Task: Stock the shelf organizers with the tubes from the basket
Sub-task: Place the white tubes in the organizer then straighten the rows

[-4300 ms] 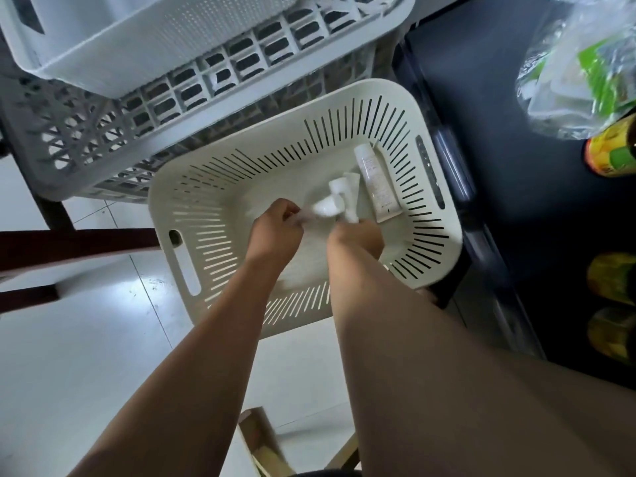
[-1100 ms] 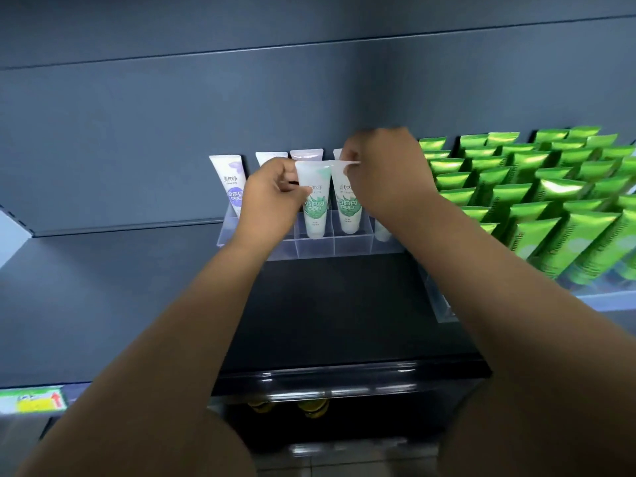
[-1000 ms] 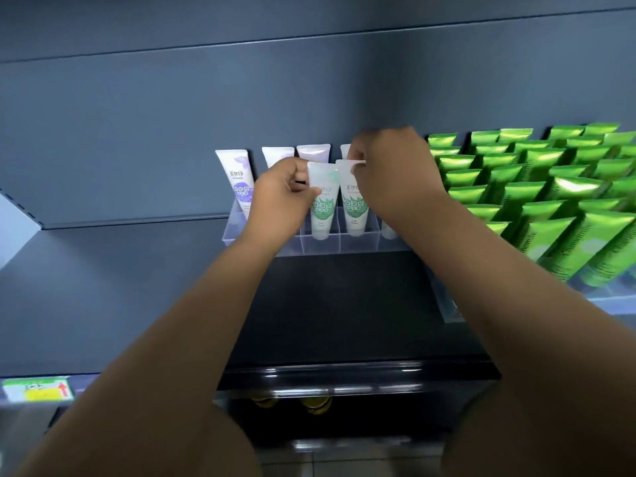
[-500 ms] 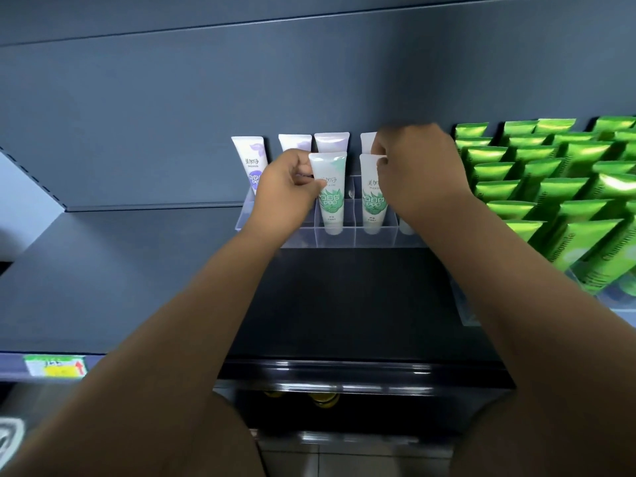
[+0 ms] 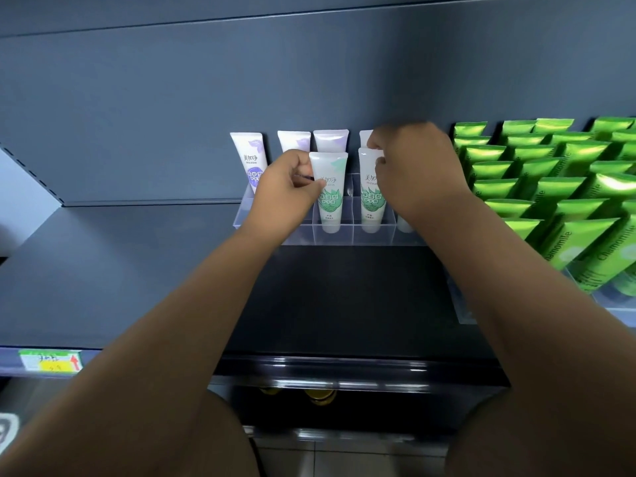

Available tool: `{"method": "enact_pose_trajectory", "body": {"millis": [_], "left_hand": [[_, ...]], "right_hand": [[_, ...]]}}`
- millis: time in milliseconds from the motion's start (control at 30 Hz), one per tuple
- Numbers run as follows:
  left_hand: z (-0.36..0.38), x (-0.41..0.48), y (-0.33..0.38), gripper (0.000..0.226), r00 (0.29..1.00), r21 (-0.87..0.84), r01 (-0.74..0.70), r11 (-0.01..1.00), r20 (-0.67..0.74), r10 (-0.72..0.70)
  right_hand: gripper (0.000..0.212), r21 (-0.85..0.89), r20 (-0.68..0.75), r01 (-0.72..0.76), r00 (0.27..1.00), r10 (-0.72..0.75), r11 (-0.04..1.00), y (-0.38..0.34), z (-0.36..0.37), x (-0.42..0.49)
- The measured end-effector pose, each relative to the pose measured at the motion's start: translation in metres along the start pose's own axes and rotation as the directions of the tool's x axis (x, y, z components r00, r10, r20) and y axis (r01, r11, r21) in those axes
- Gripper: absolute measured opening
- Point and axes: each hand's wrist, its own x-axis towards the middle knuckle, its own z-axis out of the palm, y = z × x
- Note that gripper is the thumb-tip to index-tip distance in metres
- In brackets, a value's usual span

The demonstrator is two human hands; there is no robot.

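Reaching to the far side of the dark shelf (image 5: 103, 270) in the head view, the person is seating two tubes in the near row of the clear organizer (image 5: 344, 237). The left hand (image 5: 287, 189) is pinching the left mint tube (image 5: 329, 197) by its left edge, thumb and curled fingers clamped on it. The right hand (image 5: 414, 173) is gripping the right mint tube (image 5: 371, 192) near its crimped top, fingers curled round it. Both tubes are standing cap-down in neighbouring middle compartments, seemingly fully lowered. Behind them, the purple tubes (image 5: 249, 158) are filling the far row, the rightmost partly hidden by the right hand. The base of one more tube is showing just right of the right mint tube, under the wrist. To the right, a second organizer is carrying packed rows of green chamomile tubes (image 5: 550, 187). A price label (image 5: 51, 361) is sitting on the near left shelf edge. Judging by this, stocking is well along: the right organizer is looking full, and the left one is gaining its near row. The near-left compartment is hidden by the left hand, and the basket is out of view, so how many tubes are waiting cannot be told.
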Motion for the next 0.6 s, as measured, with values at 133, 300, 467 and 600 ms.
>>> {"method": "enact_pose_trajectory", "body": {"millis": [133,300,467,600], "left_hand": [[0.0011,-0.0008,-0.0009,0.014,1.000,-0.004,0.003,1.000,-0.007,-0.003],[0.0019,-0.0022,-0.0008,0.015,1.000,-0.009,-0.006,1.000,-0.006,0.006],[0.0025,-0.0033,-0.0033,0.013,1.000,0.014,-0.019,1.000,-0.008,0.020],[0.0027,-0.0051,-0.0055,0.014,1.000,0.045,-0.027,0.999,-0.010,0.028]], "right_hand": [[0.026,-0.011,-0.012,0.006,1.000,-0.006,1.000,0.0009,0.0004,0.0006],[0.034,-0.041,-0.037,0.061,0.997,-0.062,0.997,0.0008,0.0003,0.0023],[0.038,-0.023,-0.034,0.084,0.996,-0.084,0.996,0.0042,-0.0010,0.0050],[0.038,-0.040,-0.026,0.090,0.996,-0.091,0.995,0.0041,-0.0034,0.0052]]}}
